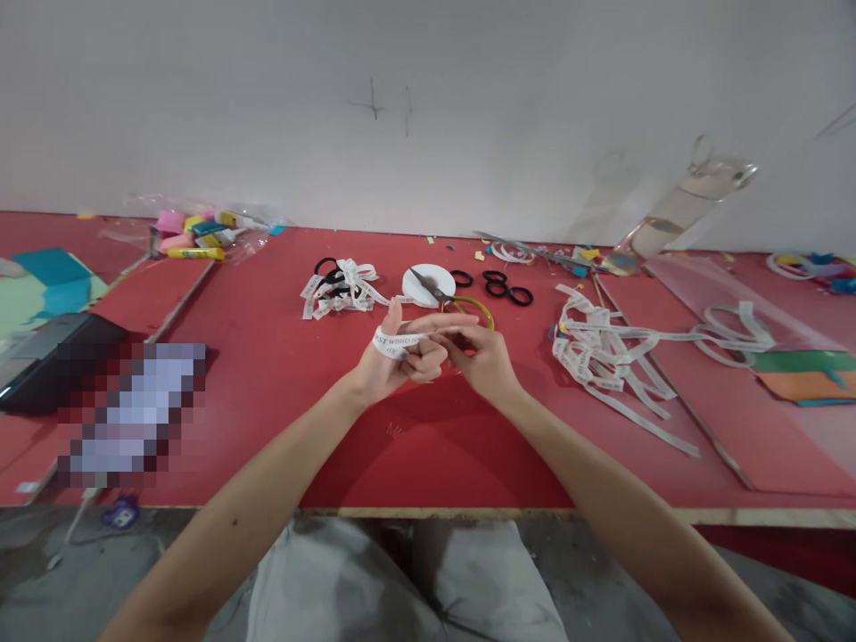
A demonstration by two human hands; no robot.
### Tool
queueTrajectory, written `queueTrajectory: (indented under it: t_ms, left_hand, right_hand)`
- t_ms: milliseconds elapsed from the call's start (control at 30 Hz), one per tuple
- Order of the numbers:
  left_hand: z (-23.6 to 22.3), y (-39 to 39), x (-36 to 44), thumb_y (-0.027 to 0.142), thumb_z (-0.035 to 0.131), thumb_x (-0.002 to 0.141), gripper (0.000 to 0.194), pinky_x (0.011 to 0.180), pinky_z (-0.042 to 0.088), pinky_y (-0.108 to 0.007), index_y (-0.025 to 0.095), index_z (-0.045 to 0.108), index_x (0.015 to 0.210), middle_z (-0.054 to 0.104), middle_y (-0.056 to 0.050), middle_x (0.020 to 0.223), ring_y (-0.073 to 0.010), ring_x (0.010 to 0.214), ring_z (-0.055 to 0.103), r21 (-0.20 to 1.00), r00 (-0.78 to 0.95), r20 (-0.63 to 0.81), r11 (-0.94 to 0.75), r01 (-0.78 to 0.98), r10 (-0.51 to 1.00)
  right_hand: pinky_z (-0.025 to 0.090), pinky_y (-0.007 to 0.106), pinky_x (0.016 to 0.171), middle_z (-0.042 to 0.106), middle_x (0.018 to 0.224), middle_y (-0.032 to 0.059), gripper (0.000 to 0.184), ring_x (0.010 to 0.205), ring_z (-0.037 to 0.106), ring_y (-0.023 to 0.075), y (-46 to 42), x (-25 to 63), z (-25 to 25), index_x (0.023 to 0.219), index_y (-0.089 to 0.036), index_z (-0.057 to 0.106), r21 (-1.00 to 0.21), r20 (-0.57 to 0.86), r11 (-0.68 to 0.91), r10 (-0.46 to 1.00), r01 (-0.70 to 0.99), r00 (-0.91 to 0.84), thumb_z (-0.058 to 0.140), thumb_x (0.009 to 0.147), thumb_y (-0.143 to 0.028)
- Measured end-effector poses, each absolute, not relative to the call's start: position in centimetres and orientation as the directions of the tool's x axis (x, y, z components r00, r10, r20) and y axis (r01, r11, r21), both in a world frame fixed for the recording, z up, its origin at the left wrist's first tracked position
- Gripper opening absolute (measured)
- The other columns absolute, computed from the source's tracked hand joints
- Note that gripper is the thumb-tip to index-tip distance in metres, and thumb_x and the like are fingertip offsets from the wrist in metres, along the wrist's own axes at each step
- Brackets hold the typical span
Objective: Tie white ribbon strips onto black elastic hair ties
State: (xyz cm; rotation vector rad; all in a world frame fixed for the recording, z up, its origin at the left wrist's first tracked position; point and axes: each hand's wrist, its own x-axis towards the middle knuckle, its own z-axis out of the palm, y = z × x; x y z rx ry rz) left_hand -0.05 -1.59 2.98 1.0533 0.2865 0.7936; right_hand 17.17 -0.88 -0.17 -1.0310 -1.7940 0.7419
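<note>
A white ribbon (394, 343) printed with dark lettering loops around my left hand (415, 361), whose thumb points up and whose lower fingers are curled. Pinched beside it, my right hand (482, 355) has the ribbon's end near its fingertips. Just behind my hands, scissors (432, 287) with a yellow handle lie partly over a white ribbon roll (413, 283). Several black hair ties (496, 283) rest to the right of the roll. On its left is a bunch of ribbon bows (344, 294) on black bands.
Loose cut ribbons (602, 348) are heaped on the red table (267, 428) at right. Behind them a clear bottle (682, 214) leans against the wall. A phone (137, 410) and a dark case (67, 357) lie left, near a plastic bag (207, 227) of coloured items.
</note>
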Motion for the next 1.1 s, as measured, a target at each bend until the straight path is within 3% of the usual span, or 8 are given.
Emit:
queueTrajectory:
  t_ms: [133, 300, 600, 767, 900, 1100]
  left_hand:
    - [3.3, -1.6, -0.1, 0.074, 0.022, 0.09, 0.084, 0.048, 0.012, -0.023, 0.014, 0.043, 0.145, 0.021, 0.009, 0.056, -0.0083, 0.049, 0.009, 0.853, 0.683, 0.117, 0.28, -0.441, 0.721]
    - [3.5, -1.5, 0.0, 0.075, 0.017, 0.088, 0.09, 0.048, 0.007, -0.024, 0.013, 0.03, 0.151, 0.024, 0.008, 0.059, -0.0086, 0.048, 0.009, 0.871, 0.71, 0.057, 0.312, -0.379, 0.702]
    - [3.1, -0.9, -0.4, 0.074, 0.006, 0.089, 0.089, 0.047, 0.01, -0.023, 0.014, 0.032, 0.149, 0.021, 0.01, 0.052, -0.0093, 0.046, 0.009, 0.927, 0.644, 0.051, 0.204, -0.315, 0.764]
    - [2.9, -0.7, -0.6, 0.074, 0.001, 0.088, 0.093, 0.047, 0.011, -0.024, 0.011, 0.037, 0.146, 0.027, 0.009, 0.045, -0.0094, 0.044, 0.011, 0.96, 0.604, 0.056, 0.123, -0.251, 0.795]
    - [2.7, -0.6, -0.3, 0.074, 0.003, 0.088, 0.092, 0.048, 0.012, -0.025, 0.011, 0.04, 0.144, 0.027, 0.009, 0.045, -0.0093, 0.042, 0.014, 0.974, 0.577, 0.06, 0.078, -0.211, 0.814]
    - [2.8, -0.5, 0.1, 0.072, 0.008, 0.091, 0.09, 0.049, 0.014, -0.025, 0.007, 0.047, 0.139, 0.028, 0.008, 0.048, -0.0098, 0.045, 0.017, 0.982, 0.488, 0.094, 0.0, -0.19, 0.868]
  right_hand:
    - [0.044, 0.024, 0.053, 0.065, 0.069, 0.0004, 0.012, 0.054, 0.054, 0.0096, -1.2, 17.0, 0.3, 0.084, -0.018, 0.066, -0.833, 0.383, 0.448, 0.89, 0.324, -0.246, 0.059, 0.087, -0.029]
    - [0.045, 0.023, 0.054, 0.064, 0.07, -0.0005, 0.006, 0.054, 0.054, 0.0091, -1.0, 17.1, 0.0, 0.082, -0.018, 0.065, -0.832, 0.384, 0.444, 0.894, 0.334, -0.231, 0.059, 0.083, -0.021]
    - [0.045, 0.024, 0.052, 0.065, 0.066, 0.0, 0.012, 0.052, 0.053, 0.0097, -1.2, 17.0, 0.3, 0.082, -0.019, 0.066, -0.829, 0.387, 0.445, 0.894, 0.34, -0.227, 0.059, 0.087, -0.028]
    - [0.041, 0.023, 0.052, 0.061, 0.062, -0.0018, 0.017, 0.052, 0.05, 0.0092, -1.0, 17.1, 0.4, 0.078, -0.02, 0.065, -0.812, 0.423, 0.429, 0.9, 0.394, -0.109, 0.064, 0.087, -0.034]
    - [0.038, 0.024, 0.053, 0.058, 0.059, -0.0038, 0.019, 0.05, 0.045, 0.008, -1.0, 17.1, 0.6, 0.074, -0.019, 0.063, -0.805, 0.441, 0.415, 0.896, 0.423, -0.04, 0.067, 0.086, -0.033]
    - [0.038, 0.024, 0.051, 0.055, 0.054, -0.0047, 0.02, 0.048, 0.047, 0.0083, -1.4, 16.9, 0.7, 0.076, -0.019, 0.062, -0.811, 0.455, 0.447, 0.887, 0.378, -0.074, 0.065, 0.088, -0.036]
